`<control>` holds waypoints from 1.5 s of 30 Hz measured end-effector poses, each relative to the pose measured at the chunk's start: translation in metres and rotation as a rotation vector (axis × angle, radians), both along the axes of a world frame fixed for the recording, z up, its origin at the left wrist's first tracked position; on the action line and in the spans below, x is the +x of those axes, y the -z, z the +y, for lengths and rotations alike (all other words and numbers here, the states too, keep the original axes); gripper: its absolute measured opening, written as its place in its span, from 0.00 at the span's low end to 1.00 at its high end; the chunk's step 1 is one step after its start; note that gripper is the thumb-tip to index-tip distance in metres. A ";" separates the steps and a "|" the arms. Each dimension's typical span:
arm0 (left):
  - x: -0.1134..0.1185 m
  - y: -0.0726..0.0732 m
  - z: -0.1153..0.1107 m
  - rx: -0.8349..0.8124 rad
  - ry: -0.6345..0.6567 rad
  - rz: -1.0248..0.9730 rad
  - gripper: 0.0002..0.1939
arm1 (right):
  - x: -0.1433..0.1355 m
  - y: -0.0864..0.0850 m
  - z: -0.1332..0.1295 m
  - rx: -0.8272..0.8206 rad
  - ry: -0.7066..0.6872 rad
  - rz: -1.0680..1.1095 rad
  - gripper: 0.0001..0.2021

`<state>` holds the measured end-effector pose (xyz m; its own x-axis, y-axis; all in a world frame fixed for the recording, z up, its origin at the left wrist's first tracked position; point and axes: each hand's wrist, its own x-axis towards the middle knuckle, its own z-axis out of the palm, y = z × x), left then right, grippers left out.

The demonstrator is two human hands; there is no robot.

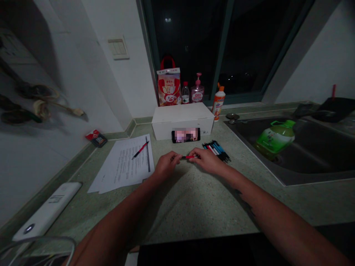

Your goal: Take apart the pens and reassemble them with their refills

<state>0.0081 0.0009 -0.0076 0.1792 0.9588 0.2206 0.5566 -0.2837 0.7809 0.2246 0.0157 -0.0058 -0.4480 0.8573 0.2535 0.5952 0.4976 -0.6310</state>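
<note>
Over the middle of the counter, a red and black pen point(189, 157) lies level between my two hands. My left hand point(168, 162) pinches its black end. On the other end are the closed fingers of my right hand point(205, 159). Just beyond that hand, several pens point(216, 150) in black, blue, red and white lie side by side. Left of my hands, another red and black pen point(140, 150) rests on printed sheets of paper point(126, 166). A phone point(185, 135) with a lit screen leans sideways against a white box point(181, 116).
Behind the box stand a red bag point(169, 88), a small bottle point(185, 93), a pink pump bottle point(198, 90) and an orange-capped bottle point(219, 103). At right, a green jug point(276, 138) lies in the sink point(305, 159). A white power strip point(48, 210) sits at the left edge.
</note>
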 end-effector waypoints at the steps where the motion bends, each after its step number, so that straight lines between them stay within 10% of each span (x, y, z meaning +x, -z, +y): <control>1: 0.000 0.001 0.000 0.007 -0.010 -0.025 0.08 | 0.000 0.000 0.000 0.004 0.001 -0.006 0.05; 24: 0.000 -0.001 -0.001 -0.006 0.058 0.054 0.09 | -0.001 0.000 -0.001 0.033 0.016 -0.078 0.05; 28: -0.002 -0.001 -0.001 -0.055 0.024 0.177 0.22 | 0.000 -0.002 -0.002 0.042 0.018 -0.089 0.05; 45: -0.003 0.000 0.000 0.119 0.088 0.225 0.09 | 0.002 -0.008 0.000 0.077 0.004 -0.083 0.09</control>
